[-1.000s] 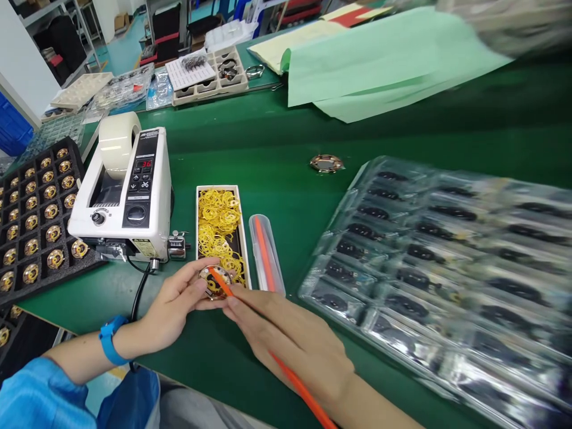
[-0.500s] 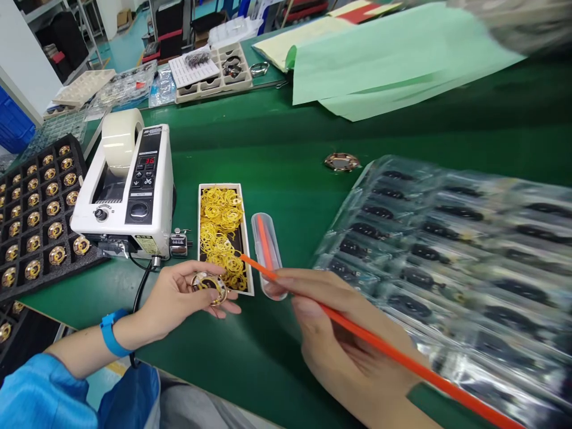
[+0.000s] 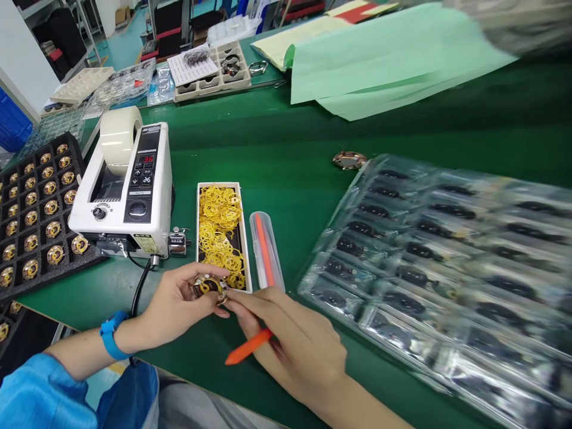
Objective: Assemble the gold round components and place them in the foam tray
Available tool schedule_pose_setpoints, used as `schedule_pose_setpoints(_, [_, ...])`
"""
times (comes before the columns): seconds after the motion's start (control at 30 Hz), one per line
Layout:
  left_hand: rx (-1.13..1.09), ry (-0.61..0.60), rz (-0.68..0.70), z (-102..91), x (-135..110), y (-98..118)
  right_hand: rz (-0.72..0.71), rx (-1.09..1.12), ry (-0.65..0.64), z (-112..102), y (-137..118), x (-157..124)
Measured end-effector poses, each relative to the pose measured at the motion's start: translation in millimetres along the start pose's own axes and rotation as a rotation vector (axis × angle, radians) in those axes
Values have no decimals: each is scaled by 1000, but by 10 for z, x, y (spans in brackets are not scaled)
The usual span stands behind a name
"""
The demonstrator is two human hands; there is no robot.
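Observation:
My left hand (image 3: 176,305) holds a small round gold and black part (image 3: 209,286) between thumb and fingers, just in front of a narrow white box (image 3: 199,220) full of thin yellow rings (image 3: 218,229). My right hand (image 3: 290,339) meets it from the right, index finger and thumb touching the part, while an orange stick (image 3: 248,347) is tucked under its other fingers, the tip pointing left toward me.
A white tape dispenser (image 3: 127,185) stands at the left beside a black tray of gold parts (image 3: 31,220). A clear tube (image 3: 267,250) lies right of the box. Clear blister trays (image 3: 447,262) fill the right. One loose round part (image 3: 349,159) lies farther back; green paper sheets (image 3: 379,59) beyond.
My right hand came back from the ring box to the part in my left hand. The orange stick swung round from pointing at the rings to lying under my palm.

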State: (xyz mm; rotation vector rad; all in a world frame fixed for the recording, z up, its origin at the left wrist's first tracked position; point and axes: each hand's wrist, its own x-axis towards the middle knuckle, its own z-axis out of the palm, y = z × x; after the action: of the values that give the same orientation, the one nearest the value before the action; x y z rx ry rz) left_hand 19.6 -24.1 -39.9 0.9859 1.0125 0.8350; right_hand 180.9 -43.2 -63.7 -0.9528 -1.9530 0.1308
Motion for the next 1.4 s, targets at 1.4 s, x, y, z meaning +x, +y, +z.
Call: schedule_pose_setpoints(1.4, [-147,102,-93,-122,-13,143,610,270,-240,-135,118,97])
